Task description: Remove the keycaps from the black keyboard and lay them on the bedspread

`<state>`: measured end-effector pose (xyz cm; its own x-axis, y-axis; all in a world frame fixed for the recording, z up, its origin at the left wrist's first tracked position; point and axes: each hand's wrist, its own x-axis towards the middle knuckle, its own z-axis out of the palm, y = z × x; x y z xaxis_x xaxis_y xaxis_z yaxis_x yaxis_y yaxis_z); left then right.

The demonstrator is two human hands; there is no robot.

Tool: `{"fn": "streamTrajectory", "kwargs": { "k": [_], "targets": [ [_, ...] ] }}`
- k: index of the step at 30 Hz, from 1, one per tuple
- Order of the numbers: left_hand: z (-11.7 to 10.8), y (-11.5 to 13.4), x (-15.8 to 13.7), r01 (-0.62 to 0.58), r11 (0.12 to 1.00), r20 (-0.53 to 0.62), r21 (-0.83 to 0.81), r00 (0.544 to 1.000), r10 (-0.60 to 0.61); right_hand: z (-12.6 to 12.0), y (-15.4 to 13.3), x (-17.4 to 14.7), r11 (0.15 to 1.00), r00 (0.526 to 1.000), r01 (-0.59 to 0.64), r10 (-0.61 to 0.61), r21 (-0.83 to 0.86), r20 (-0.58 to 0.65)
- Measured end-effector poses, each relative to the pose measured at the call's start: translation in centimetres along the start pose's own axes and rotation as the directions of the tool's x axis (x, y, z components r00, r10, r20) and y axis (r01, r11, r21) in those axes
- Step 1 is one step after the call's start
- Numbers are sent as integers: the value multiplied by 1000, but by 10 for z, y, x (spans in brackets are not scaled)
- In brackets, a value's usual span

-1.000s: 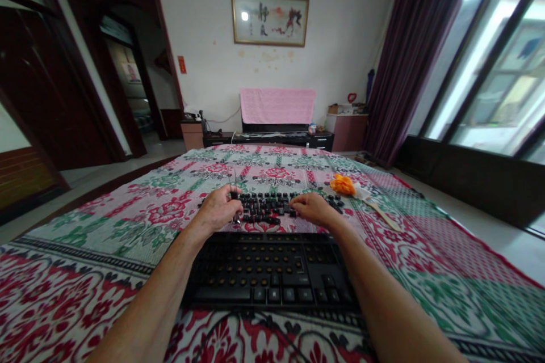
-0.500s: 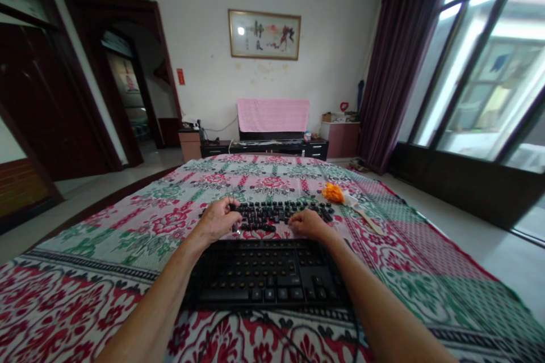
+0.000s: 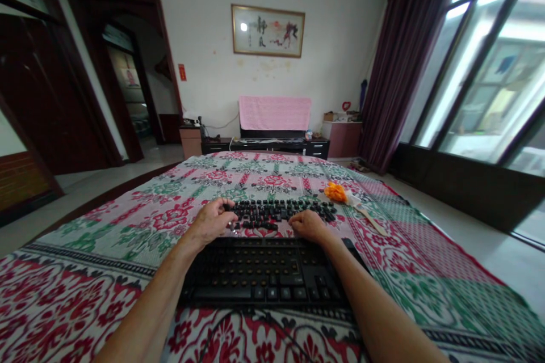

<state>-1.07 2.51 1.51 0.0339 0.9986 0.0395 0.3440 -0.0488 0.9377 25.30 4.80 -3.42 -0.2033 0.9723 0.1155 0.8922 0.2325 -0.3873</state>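
A black keyboard [image 3: 264,265] lies in front of me, most of its key stems bare; a space bar and several keys are on its near rows. Just beyond it, loose black keycaps [image 3: 272,208] stand in rows on the patterned cloth. My left hand [image 3: 213,219] is at the left end of these rows, thumb and forefinger apart around the end keycaps. A small shiny thing under its thumb is too small to name. My right hand [image 3: 309,223] rests by the near side of the rows, fingers curled together; its fingertips are partly hidden.
An orange fluffy duster [image 3: 335,192] with a pale handle [image 3: 372,222] lies right of the keycaps. The red and green patterned cloth [image 3: 166,218] covers the table. A cable [image 3: 289,337] runs below the keyboard. A low black cabinet [image 3: 272,147] stands beyond the table.
My left hand has drawn slightly left, and more of the keycaps at that end show. My right hand stays at the same spot by the rows. The view has tilted slightly.
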Motion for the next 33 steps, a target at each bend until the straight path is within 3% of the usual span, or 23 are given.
{"fn": "streamTrajectory", "kwargs": {
  "k": [10,16,21,27,33],
  "targets": [
    [2,1,-4,-51,997,-31,65,998,53,-46,18,-8,996,986,-48,58,70,-154],
    [20,3,-13,-32,996,99,-84,994,40,-16,-12,-24,968,981,194,-195,156,-6],
    [27,2,-16,-61,998,53,-3,997,61,-1,-27,-29,943,952,288,-301,167,60],
    [25,5,-20,-29,998,102,51,994,24,-13,-21,-30,929,933,266,-315,256,176],
    [22,11,-22,-2,998,155,69,988,-9,-5,-18,-28,930,947,232,-283,285,152]
  ]
}}
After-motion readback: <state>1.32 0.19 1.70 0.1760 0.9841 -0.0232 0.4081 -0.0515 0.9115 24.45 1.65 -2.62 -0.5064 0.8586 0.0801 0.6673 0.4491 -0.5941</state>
